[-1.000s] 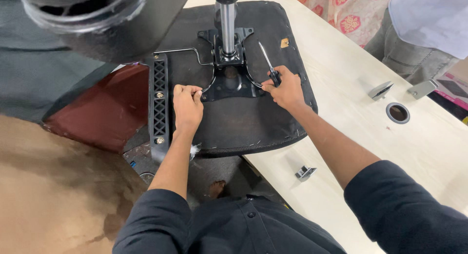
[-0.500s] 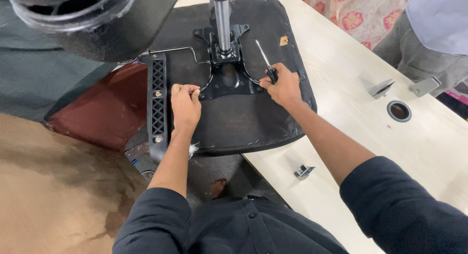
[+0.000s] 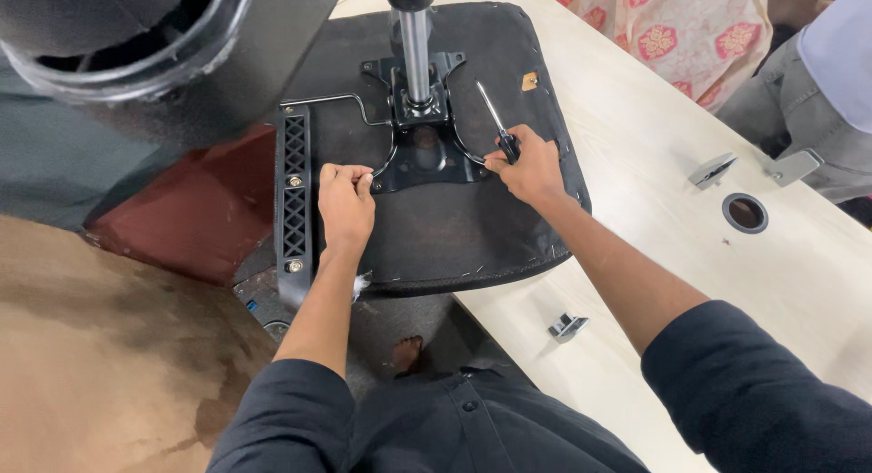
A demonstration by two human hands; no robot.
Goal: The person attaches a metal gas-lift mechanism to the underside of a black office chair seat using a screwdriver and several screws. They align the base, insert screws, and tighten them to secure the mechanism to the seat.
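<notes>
An upturned black chair seat [image 3: 472, 237] lies on a pale wooden table [image 3: 672, 219], its black metal mechanism plate [image 3: 422, 150] and chrome gas-lift column [image 3: 415, 46] facing up. My right hand [image 3: 530, 169] grips a screwdriver [image 3: 495, 123] by its black handle, shaft pointing up and away, at the plate's right corner. My left hand [image 3: 345, 205] is closed at the plate's left front corner, fingertips pinched there; anything small in them is hidden. A black ribbed armrest bracket [image 3: 294, 196] runs along the seat's left edge.
The chair's black base [image 3: 136, 46] looms at top left. The table carries a small metal bracket [image 3: 567, 325], a round cable hole [image 3: 745, 213] and two grey metal fittings [image 3: 713, 171]. Another person in patterned cloth and grey trousers stands at the top right. A brown floor lies left.
Both hands stay at the plate's corners. The view has shifted slightly, and the screwdriver in my right hand has tilted a little.
</notes>
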